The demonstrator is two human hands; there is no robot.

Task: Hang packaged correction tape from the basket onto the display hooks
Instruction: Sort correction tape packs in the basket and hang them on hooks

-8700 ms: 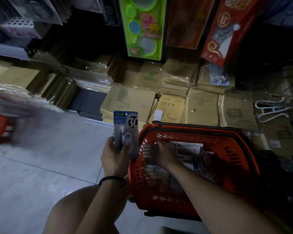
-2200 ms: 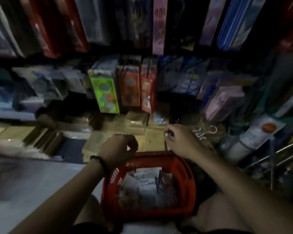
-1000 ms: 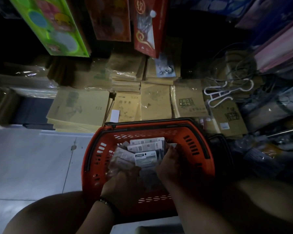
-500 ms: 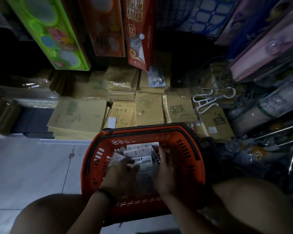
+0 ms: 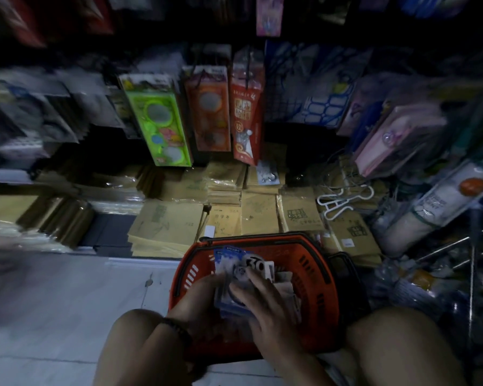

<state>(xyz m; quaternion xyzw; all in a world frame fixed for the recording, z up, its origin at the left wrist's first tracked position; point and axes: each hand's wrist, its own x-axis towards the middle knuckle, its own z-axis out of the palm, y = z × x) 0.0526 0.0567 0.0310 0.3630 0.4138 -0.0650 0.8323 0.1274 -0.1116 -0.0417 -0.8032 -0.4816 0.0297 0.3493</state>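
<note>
An orange shopping basket (image 5: pixel 313 263) sits on the floor between my knees, with more packets (image 5: pixel 286 282) lying inside it. Over the basket I hold a small stack of blue correction tape packs (image 5: pixel 234 263), the front one marked "30". My left hand (image 5: pixel 195 299) grips the stack from the left and underneath. My right hand (image 5: pixel 260 299) holds it from the right, fingers across the front blister. Metal display hooks (image 5: pixel 457 243) stick out at the right edge.
Stacks of brown paper notebooks (image 5: pixel 260 215) lie behind the basket. Boxed toys, green (image 5: pixel 162 126), orange and red, hang above them. White plastic hangers (image 5: pixel 343 199) and bagged goods crowd the right side. Pale tiled floor (image 5: pixel 67 302) spreads to the left.
Both hands were digging among the packets in the basket; now they have lifted a stack of blue packs above it. The view has tilted up toward the hanging goods.
</note>
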